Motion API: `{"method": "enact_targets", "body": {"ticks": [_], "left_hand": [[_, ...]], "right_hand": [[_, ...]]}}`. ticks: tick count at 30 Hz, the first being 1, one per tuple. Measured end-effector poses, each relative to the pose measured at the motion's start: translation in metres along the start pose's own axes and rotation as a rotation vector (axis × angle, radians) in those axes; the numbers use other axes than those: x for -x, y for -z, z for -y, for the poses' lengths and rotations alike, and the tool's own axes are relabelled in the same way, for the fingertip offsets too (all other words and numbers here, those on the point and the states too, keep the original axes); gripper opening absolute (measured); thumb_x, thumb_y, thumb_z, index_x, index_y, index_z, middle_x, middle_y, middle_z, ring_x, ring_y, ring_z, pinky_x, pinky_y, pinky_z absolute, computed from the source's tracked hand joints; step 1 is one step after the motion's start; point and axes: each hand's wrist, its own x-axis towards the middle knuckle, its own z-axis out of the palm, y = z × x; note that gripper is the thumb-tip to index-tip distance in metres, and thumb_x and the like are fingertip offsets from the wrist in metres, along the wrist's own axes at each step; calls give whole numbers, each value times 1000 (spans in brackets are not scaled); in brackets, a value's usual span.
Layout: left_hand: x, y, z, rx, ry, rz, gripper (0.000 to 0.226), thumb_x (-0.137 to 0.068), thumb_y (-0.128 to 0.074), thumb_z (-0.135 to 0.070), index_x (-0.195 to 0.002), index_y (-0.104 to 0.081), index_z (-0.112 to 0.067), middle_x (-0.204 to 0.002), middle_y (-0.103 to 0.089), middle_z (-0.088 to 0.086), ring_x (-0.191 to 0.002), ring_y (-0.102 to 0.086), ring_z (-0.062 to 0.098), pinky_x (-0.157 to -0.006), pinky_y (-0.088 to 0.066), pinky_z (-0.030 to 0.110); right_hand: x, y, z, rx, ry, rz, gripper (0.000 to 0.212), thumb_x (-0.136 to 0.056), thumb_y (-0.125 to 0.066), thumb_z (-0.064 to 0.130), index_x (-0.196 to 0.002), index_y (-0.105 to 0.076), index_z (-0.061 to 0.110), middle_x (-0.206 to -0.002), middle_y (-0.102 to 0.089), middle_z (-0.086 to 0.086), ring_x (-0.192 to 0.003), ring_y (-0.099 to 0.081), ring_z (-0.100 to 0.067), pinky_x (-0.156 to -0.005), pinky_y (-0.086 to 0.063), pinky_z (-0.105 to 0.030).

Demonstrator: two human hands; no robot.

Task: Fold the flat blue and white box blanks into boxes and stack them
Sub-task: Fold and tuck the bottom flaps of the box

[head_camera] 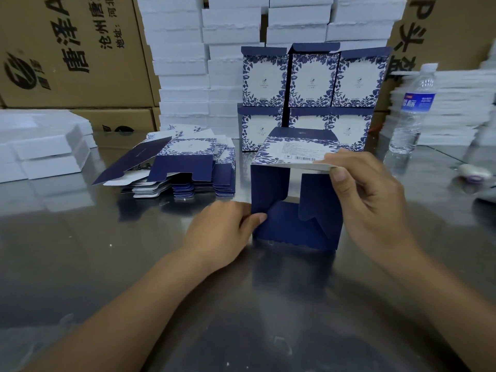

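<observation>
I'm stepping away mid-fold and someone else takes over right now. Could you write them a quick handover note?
The left hand pinches the left bottom flap of the half-folded box.
The right hand pinches its upper edge near the barcode.
The box lies on its side on the steel table, with the bottom flaps facing you and not yet closed.
Done: six folded boxes show, stacked in two rows behind it.
Left: close this bottom, stack the box, then work through the pile of flat blanks at left.
</observation>
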Motion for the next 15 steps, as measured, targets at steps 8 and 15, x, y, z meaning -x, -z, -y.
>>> {"method": "enact_targets", "body": {"ticks": [8,15], "left_hand": [[1,-1,2,-53,42,73,36,-91,-52,-47,-64,-47,-23,-75,-64,1,-80,-57,25,-72,-48,38],[1,-1,2,-62,13,68,37,-92,-53,-42,-61,-40,-26,-66,-49,-1,-73,-46,24,-64,-36,34]], "right_hand": [[-1,1,2,-1,-7,31,21,-93,-42,36,-100,-60,29,-100,-60,8,-101,-57,-14,-89,-43,-22],[0,1,-2,1,-23,18,16,-93,-41,39,-98,-55,35,-100,-53,21,-99,-52,-6,-87,-38,-13]]}}
